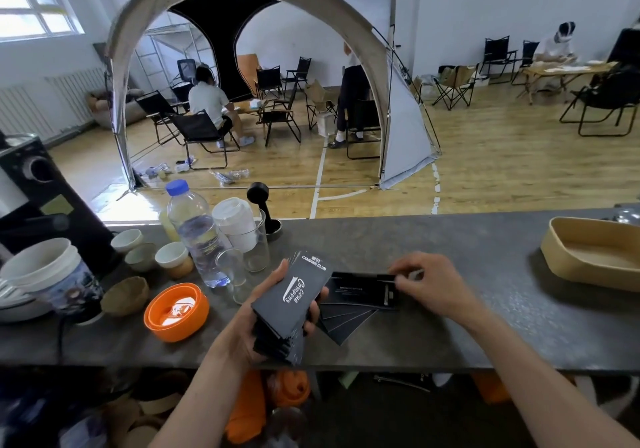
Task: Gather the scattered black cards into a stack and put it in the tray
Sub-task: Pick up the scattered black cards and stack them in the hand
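Holding a thick stack of black cards [290, 303] above the grey counter [450, 239], the left hand [266, 312] curls round it; top card matte black, white script logo and "CAMPING CLUB". Right hand [429, 283] pinches the edge of one of the loose cards [360, 297], fanned flat on the counter beside the stack. Tan tray [557, 257] far right: nothing visible inside. Orange bowl [176, 312] left: contents unclear.

White walls, wood floor [519, 156], folding chairs [197, 132], bright window [31, 0]
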